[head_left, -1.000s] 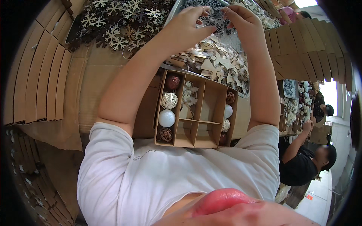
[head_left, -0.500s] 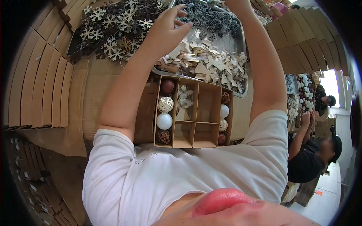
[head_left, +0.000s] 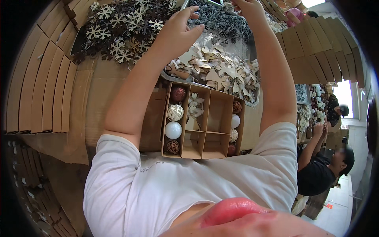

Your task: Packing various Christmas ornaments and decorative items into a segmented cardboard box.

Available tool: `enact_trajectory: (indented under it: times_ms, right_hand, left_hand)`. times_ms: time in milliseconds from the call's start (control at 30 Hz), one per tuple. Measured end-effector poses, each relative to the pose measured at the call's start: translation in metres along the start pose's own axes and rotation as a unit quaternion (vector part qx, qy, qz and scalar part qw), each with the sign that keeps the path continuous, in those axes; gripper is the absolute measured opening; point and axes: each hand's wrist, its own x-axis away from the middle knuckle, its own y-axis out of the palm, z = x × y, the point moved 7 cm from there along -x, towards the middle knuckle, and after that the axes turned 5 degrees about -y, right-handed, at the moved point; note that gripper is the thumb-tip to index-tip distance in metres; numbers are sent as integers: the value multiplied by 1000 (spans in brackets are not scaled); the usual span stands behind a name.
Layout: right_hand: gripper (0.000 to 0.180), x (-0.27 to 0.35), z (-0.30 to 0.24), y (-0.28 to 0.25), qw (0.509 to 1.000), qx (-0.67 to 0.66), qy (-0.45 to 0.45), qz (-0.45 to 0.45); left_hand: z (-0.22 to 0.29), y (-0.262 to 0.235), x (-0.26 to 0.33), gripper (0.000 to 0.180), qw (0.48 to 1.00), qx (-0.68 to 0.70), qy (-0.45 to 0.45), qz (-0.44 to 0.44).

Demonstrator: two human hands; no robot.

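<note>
My left hand (head_left: 182, 31) is open above the near edge of the grey pine cones (head_left: 221, 23), thumb and fingers apart with nothing between them. At the top edge, beyond the cones, my right hand (head_left: 249, 8) is partly cut off; its fingers are bent, and what they hold, if anything, does not show. Close to my body sits a divided cardboard box (head_left: 216, 133). Its left column has a dark red ball (head_left: 178, 94), a white woven ball (head_left: 175, 112), a white ball (head_left: 173, 130) and a brown woven ball (head_left: 172, 146). A pale figure ornament (head_left: 194, 106) lies in the compartment beside them.
Pale wooden cut-out ornaments (head_left: 225, 73) fill a metal tray (head_left: 252, 103) beyond the box. White and brown snowflakes (head_left: 118, 49) are heaped at the far left. Stacked cartons (head_left: 37, 85) line the left side; more cartons (head_left: 316, 49) stand right. A co-worker (head_left: 321, 170) sits at right.
The view has shifted slightly, so the box and tray appear lower. More of my right hand shows at the top edge. My left hand stays open and has hardly moved.
</note>
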Motion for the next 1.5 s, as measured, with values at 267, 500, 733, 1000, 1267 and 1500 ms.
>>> enact_trajectory:
  times_ms: [267, 500, 733, 1000, 1267, 1500]
  right_hand:
    - [16, 60, -86, 25, 974, -208, -9, -89]
    - [13, 127, -141, 5, 929, -352, -53, -100]
    - [25, 182, -97, -56, 834, -532, -126, -70]
    - [23, 214, -70, -48, 762, -639, -101, 29]
    - [24, 212, -51, -60, 786, -606, -118, -16]
    - [21, 224, -78, -24, 891, -443, -94, 15]
  left_hand:
    - [-1, 4, 4, 63, 995, -81, 32, 52]
    - [7, 16, 8, 31, 995, 38, -30, -83]
    - [72, 20, 32, 20, 974, 99, 101, -177]
    - [106, 31, 57, 11, 937, 33, 185, -293]
    - [96, 49, 54, 11, 941, 17, 91, -324]
    - [65, 61, 65, 35, 943, 128, -68, -300]
